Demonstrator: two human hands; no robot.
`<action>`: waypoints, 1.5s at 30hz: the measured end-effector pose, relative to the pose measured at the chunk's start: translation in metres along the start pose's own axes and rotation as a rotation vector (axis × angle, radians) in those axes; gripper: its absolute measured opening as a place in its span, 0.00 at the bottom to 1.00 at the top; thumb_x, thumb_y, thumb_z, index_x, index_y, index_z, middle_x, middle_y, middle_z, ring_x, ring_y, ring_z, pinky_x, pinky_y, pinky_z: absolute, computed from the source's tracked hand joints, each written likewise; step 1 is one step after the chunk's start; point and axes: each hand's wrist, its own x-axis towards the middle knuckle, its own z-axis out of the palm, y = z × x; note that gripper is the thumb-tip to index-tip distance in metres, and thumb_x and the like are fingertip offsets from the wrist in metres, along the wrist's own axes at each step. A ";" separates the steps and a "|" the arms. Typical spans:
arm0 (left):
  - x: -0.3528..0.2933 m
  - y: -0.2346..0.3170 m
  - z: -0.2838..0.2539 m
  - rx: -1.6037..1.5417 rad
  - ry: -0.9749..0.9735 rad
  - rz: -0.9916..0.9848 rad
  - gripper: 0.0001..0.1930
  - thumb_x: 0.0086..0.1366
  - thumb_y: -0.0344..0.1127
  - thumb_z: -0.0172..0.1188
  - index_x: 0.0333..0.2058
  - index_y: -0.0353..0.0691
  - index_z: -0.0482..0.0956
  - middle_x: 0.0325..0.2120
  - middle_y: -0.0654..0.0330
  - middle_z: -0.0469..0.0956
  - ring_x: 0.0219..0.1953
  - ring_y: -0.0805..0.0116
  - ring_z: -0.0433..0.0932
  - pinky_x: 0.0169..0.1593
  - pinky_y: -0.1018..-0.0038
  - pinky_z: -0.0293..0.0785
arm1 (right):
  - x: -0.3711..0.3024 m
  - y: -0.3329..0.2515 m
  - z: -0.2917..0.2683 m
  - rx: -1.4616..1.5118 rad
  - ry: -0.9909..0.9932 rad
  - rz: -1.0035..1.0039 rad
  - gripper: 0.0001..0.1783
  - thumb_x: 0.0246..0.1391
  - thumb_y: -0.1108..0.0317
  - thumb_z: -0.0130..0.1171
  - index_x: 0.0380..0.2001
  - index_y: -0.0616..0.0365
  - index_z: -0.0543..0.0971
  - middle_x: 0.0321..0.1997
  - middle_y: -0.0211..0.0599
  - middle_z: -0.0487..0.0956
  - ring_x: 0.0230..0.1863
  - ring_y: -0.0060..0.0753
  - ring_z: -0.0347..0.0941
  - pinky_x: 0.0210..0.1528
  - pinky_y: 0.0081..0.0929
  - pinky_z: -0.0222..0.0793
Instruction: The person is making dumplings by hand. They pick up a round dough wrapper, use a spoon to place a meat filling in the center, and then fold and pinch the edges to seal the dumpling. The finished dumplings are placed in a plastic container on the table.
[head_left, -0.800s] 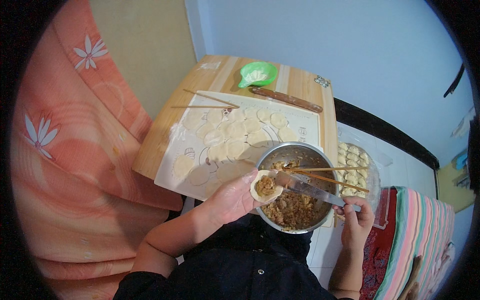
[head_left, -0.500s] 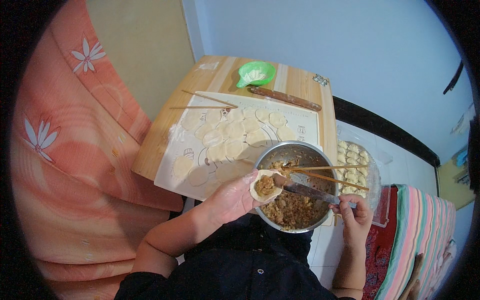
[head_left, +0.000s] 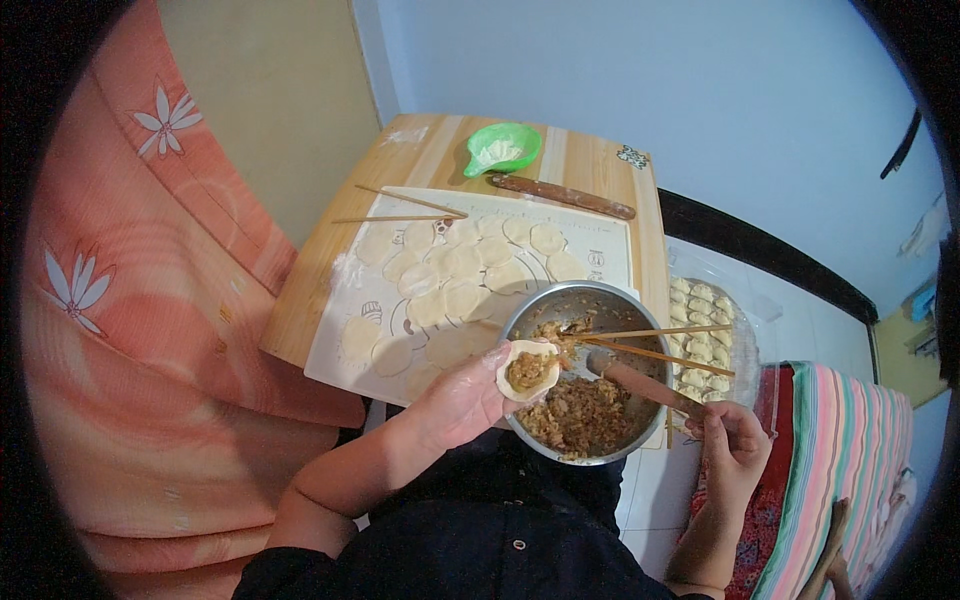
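Observation:
My left hand (head_left: 465,402) cups a round dumpling wrapper (head_left: 504,378), its fingers mostly hidden behind the dough. A mound of brown minced filling (head_left: 530,371) sits in the middle of that wrapper. Between the fingers and thumb of my right hand (head_left: 735,442) is the end of a flat, narrow spatula (head_left: 645,384). The blade points left over a steel bowl (head_left: 622,306), with its tip a little apart from the wrapper. Minced filling (head_left: 580,415) covers much of the bowl's bottom. A pair of chopsticks (head_left: 682,331) rests in the bowl and across its right rim.
Many flat dough rounds (head_left: 465,262) lie on a white mat (head_left: 600,235) on the wooden table (head_left: 300,310). Behind them are two more chopsticks (head_left: 385,219), a rolling pin (head_left: 560,195) and a green flour bowl (head_left: 530,140). Shaped dumplings (head_left: 705,320) fill a tray at right.
The spatula has drawn back to the right, away from the filled wrapper, as my right hand moved right and slightly down. My left hand stays nearly in place.

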 end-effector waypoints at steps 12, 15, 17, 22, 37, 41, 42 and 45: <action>0.000 -0.002 -0.001 0.042 -0.011 -0.001 0.24 0.69 0.43 0.35 0.56 0.30 0.57 0.54 0.50 0.63 0.56 0.60 0.65 0.60 0.65 0.61 | -0.002 0.019 0.003 0.064 -0.052 0.062 0.05 0.54 0.76 0.53 0.33 0.68 0.75 0.31 0.38 0.77 0.32 0.26 0.76 0.35 0.21 0.73; 0.001 -0.002 0.000 0.031 -0.007 0.000 0.23 0.70 0.43 0.33 0.55 0.31 0.59 0.54 0.51 0.64 0.55 0.61 0.66 0.59 0.65 0.62 | 0.000 0.021 -0.003 0.018 -0.029 0.070 0.06 0.55 0.75 0.53 0.33 0.67 0.75 0.29 0.37 0.78 0.31 0.25 0.76 0.35 0.20 0.72; 0.003 -0.003 0.001 0.031 -0.023 -0.001 0.23 0.70 0.43 0.33 0.55 0.31 0.59 0.54 0.51 0.64 0.55 0.61 0.66 0.59 0.65 0.62 | -0.002 0.021 -0.003 0.037 0.012 0.063 0.06 0.54 0.75 0.53 0.33 0.67 0.75 0.29 0.37 0.78 0.31 0.25 0.76 0.35 0.21 0.72; 0.007 -0.004 -0.001 0.067 -0.041 -0.002 0.24 0.69 0.44 0.37 0.56 0.33 0.57 0.54 0.51 0.64 0.55 0.61 0.66 0.59 0.63 0.62 | -0.007 0.016 0.008 0.139 -0.042 0.042 0.06 0.54 0.76 0.54 0.33 0.67 0.75 0.29 0.37 0.78 0.30 0.25 0.76 0.36 0.22 0.73; 0.011 0.001 0.002 0.140 0.001 -0.021 0.21 0.69 0.41 0.38 0.54 0.34 0.61 0.53 0.53 0.66 0.55 0.63 0.66 0.59 0.64 0.62 | -0.003 0.037 -0.006 0.093 -0.007 0.112 0.09 0.55 0.73 0.53 0.36 0.68 0.75 0.30 0.42 0.79 0.31 0.28 0.77 0.35 0.22 0.73; 0.011 0.003 0.000 0.152 0.002 -0.010 0.19 0.68 0.39 0.40 0.53 0.34 0.62 0.51 0.56 0.67 0.54 0.64 0.68 0.58 0.64 0.64 | -0.004 0.045 -0.001 0.194 -0.050 0.212 0.09 0.56 0.72 0.52 0.36 0.68 0.75 0.30 0.43 0.79 0.31 0.29 0.77 0.35 0.24 0.74; 0.012 0.003 0.002 0.167 0.000 -0.002 0.19 0.68 0.39 0.40 0.53 0.33 0.62 0.51 0.54 0.67 0.54 0.63 0.67 0.58 0.63 0.63 | -0.005 0.049 0.003 0.231 -0.062 0.239 0.09 0.56 0.72 0.52 0.36 0.68 0.75 0.30 0.44 0.79 0.30 0.29 0.77 0.34 0.24 0.74; 0.013 0.003 0.008 0.215 -0.013 0.022 0.20 0.68 0.39 0.40 0.53 0.32 0.61 0.52 0.51 0.67 0.55 0.61 0.66 0.59 0.63 0.63 | -0.007 0.053 0.010 0.337 -0.030 0.310 0.10 0.57 0.69 0.51 0.35 0.68 0.75 0.30 0.46 0.79 0.29 0.31 0.77 0.32 0.24 0.74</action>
